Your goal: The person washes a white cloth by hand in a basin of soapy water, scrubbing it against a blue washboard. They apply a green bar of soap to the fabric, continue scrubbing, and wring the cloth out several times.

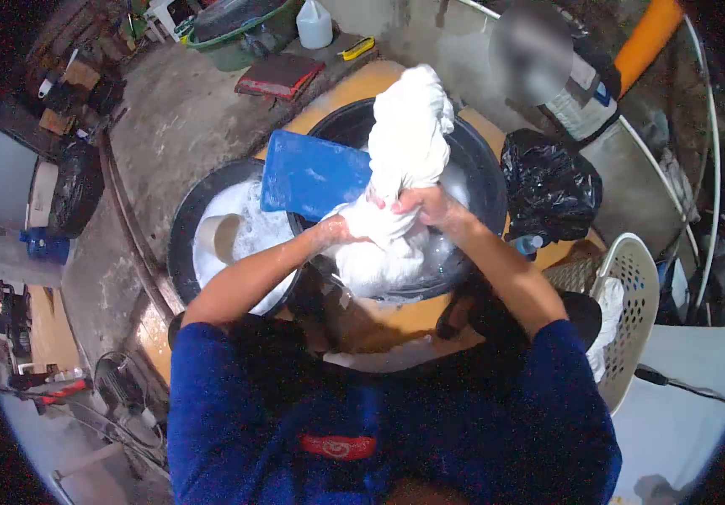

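Note:
A bunched white cloth [410,126] is gripped by both my hands above a black tub [487,181]. My left hand [341,231] holds its lower part, with the fingers partly buried in the folds. Just above and to the right, my right hand [431,204] is closed around the twisted middle. The upper end of the cloth stretches away past the tub's far side, and the lower end hangs in the tub. A blue plastic board or container [316,175] rests across the rims to the left of the cloth.
Left of me, a second black tub [184,227] holds suds and a beige scoop [221,237]. A black plastic bag [552,185] stands at the right, above a perforated beige basket [632,295] with white cloth in it. A white jug [314,25] stands at the back.

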`<state>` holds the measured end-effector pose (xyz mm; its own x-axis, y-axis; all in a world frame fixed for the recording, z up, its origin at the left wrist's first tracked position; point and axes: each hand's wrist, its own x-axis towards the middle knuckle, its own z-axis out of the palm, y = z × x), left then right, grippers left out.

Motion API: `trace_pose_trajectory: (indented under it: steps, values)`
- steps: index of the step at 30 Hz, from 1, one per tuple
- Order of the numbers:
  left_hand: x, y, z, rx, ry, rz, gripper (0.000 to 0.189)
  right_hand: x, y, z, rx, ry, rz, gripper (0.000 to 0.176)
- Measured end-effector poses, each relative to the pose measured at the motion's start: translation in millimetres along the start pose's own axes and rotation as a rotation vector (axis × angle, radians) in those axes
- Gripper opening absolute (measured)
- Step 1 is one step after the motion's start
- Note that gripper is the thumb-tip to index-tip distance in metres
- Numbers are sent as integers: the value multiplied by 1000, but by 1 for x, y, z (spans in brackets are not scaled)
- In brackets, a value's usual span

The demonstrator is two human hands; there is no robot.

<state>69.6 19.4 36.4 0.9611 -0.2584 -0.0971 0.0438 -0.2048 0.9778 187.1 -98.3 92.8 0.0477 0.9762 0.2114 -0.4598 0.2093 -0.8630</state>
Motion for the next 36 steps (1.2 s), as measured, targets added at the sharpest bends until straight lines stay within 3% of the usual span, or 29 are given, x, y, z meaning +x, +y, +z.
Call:
trace_pose_trajectory:
  steps: [2, 3, 5, 8, 9, 11, 13, 14, 17, 18, 20, 22, 23, 24, 25, 26, 27, 30, 32, 33, 34, 36]
  values:
    - [12, -58, -1, -621, -121, -131, 25, 0, -5, -6, 54, -141, 115, 25]
    - [20, -65, -1, -1002, -161, -210, 14, -2, -10, -9, 57, -204, 137, 37]
    - [20, -75, 7, -962, -167, 43, 17, -2, -11, -17, 84, -177, 95, 35]
    - [22, -2, 22, -1330, 66, 60, 34, -7, -2, -36, 121, -104, 44, 34]
    - [17, -15, 20, -1142, 289, 63, 43, -12, 10, -43, 157, -51, 40, 34]
    - [16, -20, 1, -818, 542, -31, 56, -25, 39, -61, 248, 102, 64, 33]
    - [28, 11, -20, -588, 590, -62, 48, -41, 72, -78, 357, 285, 106, 33]
    - [37, 31, -22, -475, 595, 12, 41, -49, 81, -83, 393, 353, 129, 33]
    - [63, 39, -21, 344, 930, 209, 56, -63, 87, -92, 426, 427, 207, 33]
    - [70, 38, -26, 934, 899, 273, 56, -64, 86, -93, 394, 395, 243, 33]
    - [78, 28, -18, -39, 986, 425, 49, -58, 81, -98, 267, 253, 329, 29]
    - [70, 49, -15, 172, 939, 374, 41, -61, 89, -92, 12, 220, 252, 30]
    - [72, 54, -13, 458, 1002, 309, 33, -60, 92, -90, -122, 200, 207, 31]
    - [76, 57, -11, 347, 1018, 340, 29, -61, 95, -85, 58, 290, 242, 31]
    - [73, 55, -12, 435, 941, 237, 38, -61, 99, -81, 239, 390, 262, 31]
    - [70, 52, -12, 524, 863, 139, 48, -53, 106, -77, -157, 513, 284, 32]
    - [70, 47, -6, 539, 925, 175, 50, -34, 112, -74, -561, 624, 295, 32]
    - [72, 37, 13, 555, 1104, 252, 58, -10, 92, -48, -1208, 686, 50, 39]
    - [60, 34, 33, 508, 1206, 226, 69, -11, 130, -88, -1012, 667, -240, 46]
    - [50, 28, 39, 486, 1065, 205, 94, -9, 126, -86, -778, 662, -248, 40]
    - [38, 35, 46, 581, 1039, 218, 97, -5, 113, -73, -544, 664, -262, 35]
    - [15, 49, 61, 772, 974, 235, 103, -3, 71, -49, -818, 713, -151, 29]
